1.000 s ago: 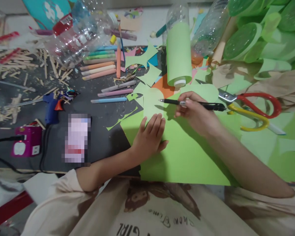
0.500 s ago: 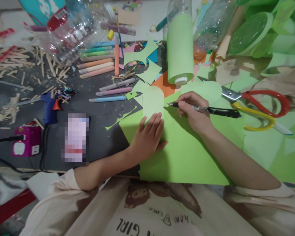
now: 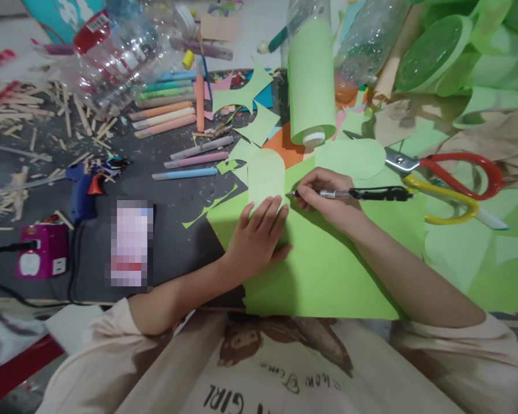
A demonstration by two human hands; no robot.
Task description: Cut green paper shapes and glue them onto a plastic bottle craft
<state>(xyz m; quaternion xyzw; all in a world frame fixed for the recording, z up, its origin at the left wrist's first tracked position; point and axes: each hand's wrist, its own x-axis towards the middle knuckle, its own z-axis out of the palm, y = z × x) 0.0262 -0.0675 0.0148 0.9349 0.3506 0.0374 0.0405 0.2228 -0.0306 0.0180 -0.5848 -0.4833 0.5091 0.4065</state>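
My left hand [image 3: 259, 238] lies flat with fingers stretched, pressing a pale green round-topped paper piece [image 3: 266, 172] onto a larger bright green sheet [image 3: 328, 276]. A black-and-clear pen [image 3: 354, 194] is gripped in my right hand [image 3: 326, 195]. Its tip points left and meets the right edge of the pale piece; whether it has left a mark is too small to tell. Another pale green piece with a rounded end [image 3: 354, 158] lies just beyond my right hand. Open scissors [image 3: 440, 172] with red and yellow handles rest to the right.
A bottle wrapped in green paper [image 3: 312, 80] lies beyond the sheet. Markers [image 3: 185, 174], a blue glue gun [image 3: 83, 190], a purple power adapter [image 3: 43, 250] and a phone [image 3: 132, 241] are on the left. Clear bottles [image 3: 125, 63] and wood sticks [image 3: 12, 103] lie behind; green plastic and paper crowd the right.
My right hand has lowered slightly toward me, bringing the pen tip to the pale piece's edge. The pen now lies more level. My left hand stays in place on the paper.
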